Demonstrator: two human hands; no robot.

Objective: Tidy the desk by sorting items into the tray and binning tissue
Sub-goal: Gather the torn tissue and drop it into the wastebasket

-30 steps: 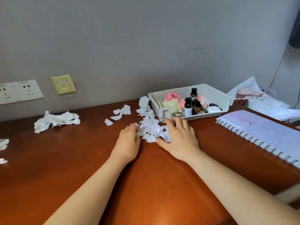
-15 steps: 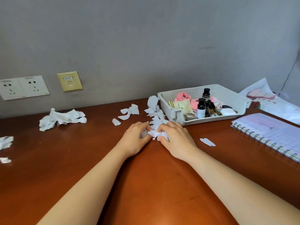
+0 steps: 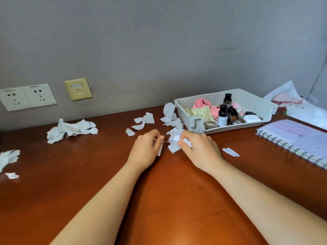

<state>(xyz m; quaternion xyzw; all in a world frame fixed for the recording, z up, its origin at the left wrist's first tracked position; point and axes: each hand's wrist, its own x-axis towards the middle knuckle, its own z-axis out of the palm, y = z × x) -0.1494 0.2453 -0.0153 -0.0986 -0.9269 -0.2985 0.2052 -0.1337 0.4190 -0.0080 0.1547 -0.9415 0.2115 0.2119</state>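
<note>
Left hand [image 3: 146,149], centre of frame: fingers curled, pinching a white strip of tissue; right hand [image 3: 200,149], just beside it: fingers curled round a small crumpled wad; torn tissue scraps [image 3: 174,138] heaped between and just beyond both hands, touching them, on the brown desk [image 3: 177,200]; further scraps [image 3: 144,120] above the left hand, more against the near-left corner of the tray [image 3: 247,98]; one loose strip [image 3: 230,152] right of the right hand; crumpled clump [image 3: 70,129] well apart at left; two more pieces [image 3: 8,157] at the left edge of frame. Tray, upper right of centre, already holds pink toys [image 3: 201,102], dark bottles [image 3: 222,115], a sachet and keys; sorting judged largely done. Tissue gathering judged barely begun: most pieces lie ungathered; no bin in view. Spiral notebook [image 3: 297,138] at right, its edge near the loose strip; tray wall close ahead of the right hand; lower frame offers bare wood for sweeping scraps inward.
</note>
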